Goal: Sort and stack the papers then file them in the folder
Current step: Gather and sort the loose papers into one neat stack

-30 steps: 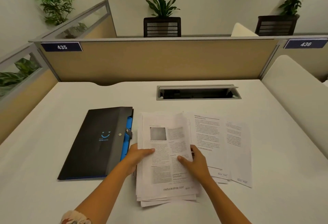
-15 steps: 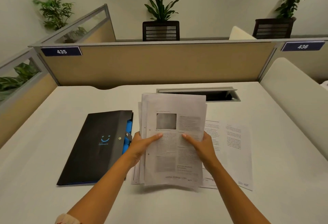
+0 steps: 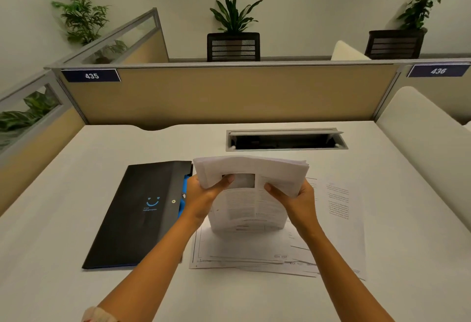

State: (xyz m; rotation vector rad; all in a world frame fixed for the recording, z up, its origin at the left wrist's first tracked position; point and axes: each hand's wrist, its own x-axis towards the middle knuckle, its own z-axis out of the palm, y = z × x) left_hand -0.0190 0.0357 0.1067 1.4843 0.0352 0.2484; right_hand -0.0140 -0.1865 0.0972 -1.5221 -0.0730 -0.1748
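A stack of printed papers [image 3: 251, 201] stands upright on its lower edge, its top curling toward me. My left hand [image 3: 204, 194] grips its left side and my right hand [image 3: 297, 198] grips its right side. Under the stack several loose sheets [image 3: 336, 219] lie flat and fanned out on the white desk [image 3: 76, 181]. A black folder [image 3: 142, 212] with a blue smiley mark and a blue inner edge lies shut just left of my left hand.
A grey cable hatch [image 3: 285, 139] is set in the desk behind the papers. A beige partition [image 3: 229, 94] closes the far edge, with another on the left. A white rounded panel [image 3: 428, 138] runs along the right side.
Both hands lifted the stack off the desk and tipped it upright on its lower edge. The loose sheets and the folder stayed in place.
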